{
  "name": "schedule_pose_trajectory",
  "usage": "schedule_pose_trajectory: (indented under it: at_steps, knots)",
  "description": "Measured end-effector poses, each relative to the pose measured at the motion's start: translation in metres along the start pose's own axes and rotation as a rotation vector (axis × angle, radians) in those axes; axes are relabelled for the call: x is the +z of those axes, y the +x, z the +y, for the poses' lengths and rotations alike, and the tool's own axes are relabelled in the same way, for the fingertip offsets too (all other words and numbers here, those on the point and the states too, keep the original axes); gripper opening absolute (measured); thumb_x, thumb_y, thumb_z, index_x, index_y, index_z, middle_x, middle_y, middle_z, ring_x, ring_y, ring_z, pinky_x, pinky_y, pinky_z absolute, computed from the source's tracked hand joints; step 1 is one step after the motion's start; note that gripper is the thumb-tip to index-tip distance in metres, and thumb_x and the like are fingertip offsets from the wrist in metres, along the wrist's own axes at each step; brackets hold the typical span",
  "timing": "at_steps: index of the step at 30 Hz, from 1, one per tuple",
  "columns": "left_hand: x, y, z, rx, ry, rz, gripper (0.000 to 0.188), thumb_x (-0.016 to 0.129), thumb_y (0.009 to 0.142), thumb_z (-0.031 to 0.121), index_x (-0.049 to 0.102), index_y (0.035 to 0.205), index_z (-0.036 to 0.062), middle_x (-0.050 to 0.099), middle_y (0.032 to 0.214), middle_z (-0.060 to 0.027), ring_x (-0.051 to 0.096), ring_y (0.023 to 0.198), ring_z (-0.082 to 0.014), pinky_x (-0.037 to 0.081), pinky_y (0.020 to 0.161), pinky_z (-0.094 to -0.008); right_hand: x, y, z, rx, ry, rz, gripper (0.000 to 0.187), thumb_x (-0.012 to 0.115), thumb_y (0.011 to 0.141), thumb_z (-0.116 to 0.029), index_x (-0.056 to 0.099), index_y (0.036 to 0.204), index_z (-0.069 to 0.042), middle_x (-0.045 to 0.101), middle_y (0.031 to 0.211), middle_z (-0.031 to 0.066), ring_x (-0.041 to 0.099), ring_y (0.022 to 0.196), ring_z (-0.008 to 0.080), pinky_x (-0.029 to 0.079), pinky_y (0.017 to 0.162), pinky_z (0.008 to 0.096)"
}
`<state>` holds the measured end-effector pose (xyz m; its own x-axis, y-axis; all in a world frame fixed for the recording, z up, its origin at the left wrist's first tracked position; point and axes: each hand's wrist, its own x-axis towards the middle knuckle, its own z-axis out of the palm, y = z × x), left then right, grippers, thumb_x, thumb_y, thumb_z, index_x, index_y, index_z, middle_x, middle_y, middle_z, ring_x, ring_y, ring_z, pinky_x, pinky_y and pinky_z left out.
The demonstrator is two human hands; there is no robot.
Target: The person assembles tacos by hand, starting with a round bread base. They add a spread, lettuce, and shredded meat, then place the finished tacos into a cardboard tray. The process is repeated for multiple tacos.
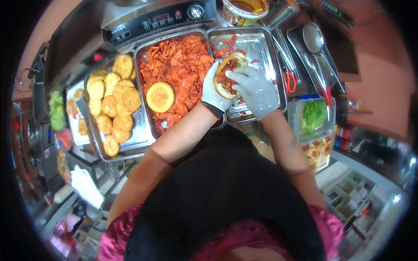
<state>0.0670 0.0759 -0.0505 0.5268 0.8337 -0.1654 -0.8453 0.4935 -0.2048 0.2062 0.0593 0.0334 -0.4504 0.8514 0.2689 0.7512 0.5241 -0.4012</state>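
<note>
Holding a filled bun (224, 79) over the left part of the right-hand steel tray (261, 45), the gloved left hand (212, 91) curls round its left and near side, thumb and fingers gripping the bread. The bun is tilted and parted, with reddish meat and bits of green showing inside. From the right, the gloved right hand (259, 93) reaches across it, fingers bunched together and tips pressed to the filling; whether they pinch a piece, I cannot tell.

Scattered scraps of meat lie in the tray beneath. Just left, the middle tray (172, 36) is heaped with red-coated meat (185, 56), and one round golden bread (160, 97) rests on the heap. Further left, the left-hand tray (138, 137) carries a pile of similar breads (127, 101).

On the far side stand a black control panel (161, 21) with a silver knob and, to its right, a tub (244, 15) of brown contents. Red-handled scissors (289, 81) lie right of the trays, with a strainer (313, 38) beyond. Nearer on the right, a clear container (295, 124) holds green lettuce (313, 116).
</note>
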Motion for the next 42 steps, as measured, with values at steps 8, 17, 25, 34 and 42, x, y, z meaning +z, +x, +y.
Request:
schedule_pose_trajectory:
  at_steps: [8,17,25,34,42]
  knots:
    - [0.007,0.003,-0.007,-0.103,-0.003,0.016,0.048,0.038,0.106,0.040,0.057,0.135,0.0075,0.060,0.134,-0.0160,0.059,0.120,-0.0341,0.048,0.104,-0.0534,-0.010,0.034,0.037,0.451,1.105,-0.101,0.048,0.077,0.086,-0.009,0.062,0.131,-0.001,0.064,0.127,0.0100,0.062,0.113,0.0152,0.050,0.099,0.0306]
    - [0.026,-0.017,0.004,-0.046,0.128,0.180,0.071,0.041,0.100,0.061,0.047,0.144,0.0056,0.051,0.145,-0.0198,0.049,0.134,-0.0383,0.036,0.114,-0.0591,0.045,0.009,0.030,0.678,1.464,0.132,0.030,0.063,0.097,-0.010,0.063,0.124,0.003,0.070,0.114,0.0092,0.066,0.105,0.0143,0.052,0.095,0.0291]
    - [0.013,-0.027,0.017,0.001,0.237,0.220,0.043,0.049,0.105,0.033,0.049,0.140,0.0071,0.056,0.137,-0.0189,0.058,0.124,-0.0352,0.048,0.105,-0.0538,0.055,-0.002,0.007,0.298,1.106,0.027,0.069,0.080,0.083,-0.010,0.047,0.142,-0.001,0.056,0.136,0.0117,0.054,0.126,0.0191,0.043,0.109,0.0328]
    - [0.011,-0.036,-0.014,-0.083,0.495,0.282,0.037,0.047,0.103,0.011,0.050,0.140,0.0111,0.059,0.130,-0.0131,0.061,0.118,-0.0292,0.052,0.102,-0.0434,0.051,-0.051,-0.011,0.419,1.140,0.210,0.061,0.078,0.084,-0.005,0.055,0.140,0.000,0.059,0.138,0.0129,0.056,0.128,0.0199,0.043,0.109,0.0331]
    - [0.002,-0.043,-0.085,-0.383,0.494,0.227,0.046,0.051,0.084,0.018,0.056,0.129,0.0060,0.062,0.124,-0.0158,0.060,0.116,-0.0329,0.047,0.104,-0.0475,0.042,-0.142,-0.019,0.547,0.913,0.615,0.037,0.071,0.089,-0.001,0.067,0.126,-0.001,0.063,0.132,0.0153,0.060,0.123,0.0230,0.046,0.105,0.0339]
